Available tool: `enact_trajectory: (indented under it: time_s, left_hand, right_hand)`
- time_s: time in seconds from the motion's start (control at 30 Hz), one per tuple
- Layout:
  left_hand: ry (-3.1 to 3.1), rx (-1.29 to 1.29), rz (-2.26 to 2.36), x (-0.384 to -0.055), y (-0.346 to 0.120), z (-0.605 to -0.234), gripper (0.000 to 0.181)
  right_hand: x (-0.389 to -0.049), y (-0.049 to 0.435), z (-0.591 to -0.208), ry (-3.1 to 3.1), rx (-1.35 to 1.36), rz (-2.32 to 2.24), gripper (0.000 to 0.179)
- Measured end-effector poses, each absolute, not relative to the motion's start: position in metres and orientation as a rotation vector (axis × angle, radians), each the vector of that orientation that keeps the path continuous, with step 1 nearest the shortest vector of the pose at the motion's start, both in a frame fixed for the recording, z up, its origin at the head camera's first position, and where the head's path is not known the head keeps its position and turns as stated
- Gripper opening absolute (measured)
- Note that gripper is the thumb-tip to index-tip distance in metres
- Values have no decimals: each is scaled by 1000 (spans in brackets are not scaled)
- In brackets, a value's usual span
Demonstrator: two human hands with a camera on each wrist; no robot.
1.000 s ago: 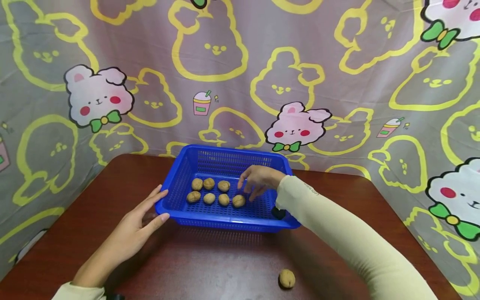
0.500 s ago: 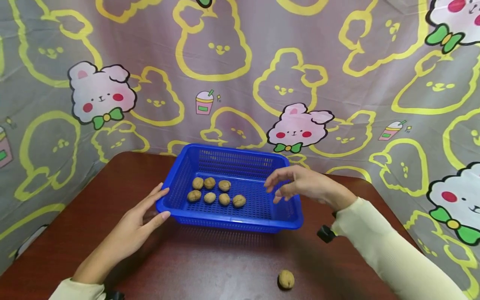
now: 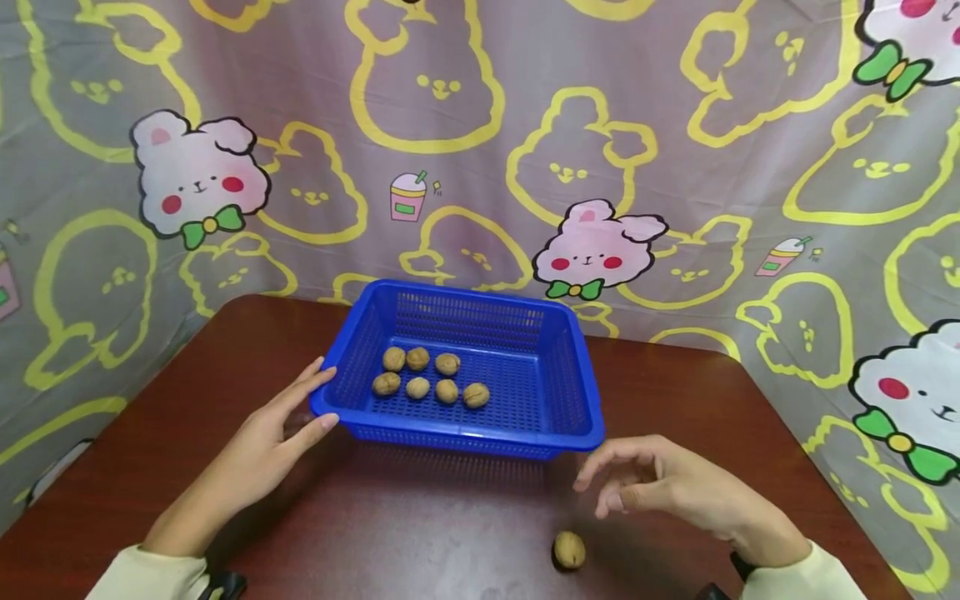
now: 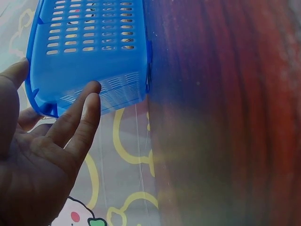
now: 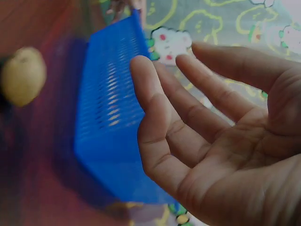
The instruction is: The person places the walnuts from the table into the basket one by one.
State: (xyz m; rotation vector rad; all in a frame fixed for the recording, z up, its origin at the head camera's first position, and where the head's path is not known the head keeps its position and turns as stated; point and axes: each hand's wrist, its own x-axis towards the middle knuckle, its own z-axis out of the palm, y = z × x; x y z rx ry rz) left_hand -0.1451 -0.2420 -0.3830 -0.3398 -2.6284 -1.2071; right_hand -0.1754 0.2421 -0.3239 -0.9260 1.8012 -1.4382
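A blue plastic basket (image 3: 465, 436) with slotted walls stands on the table, and several walnuts (image 3: 476, 395) lie on its floor toward the left. My left hand (image 3: 262, 442) rests at the basket's left end, thumb and fingertips touching the rim; its fingers are fairly straight in the left wrist view. A single walnut (image 3: 570, 550) lies on the table in front of the basket. Above and to the right of that walnut is my right hand (image 3: 675, 483), its fingers loosely bent and nothing between them. The right wrist view shows the bare palm (image 5: 249, 160) beside the basket.
The dark red-brown table (image 3: 405, 525) carries the basket toward its back edge. Behind it hangs a grey curtain (image 3: 465, 183) printed with yellow outlines and white rabbits. Black wrist straps (image 3: 223, 585) show at the sleeve cuffs.
My right hand has come out of the basket, moving right and then toward me, near the loose walnut. The left hand stays at the rim, and the walnuts in the basket lie as before.
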Motion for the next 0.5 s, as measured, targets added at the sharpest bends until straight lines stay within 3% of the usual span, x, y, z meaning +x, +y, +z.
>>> enact_trajectory:
  time_s: [0.5]
  left_hand:
    - [-2636, -330, -1225, -145, -242, -383, 58]
  right_hand:
    - [-174, 246, -386, 1778, -794, -1348, 35]
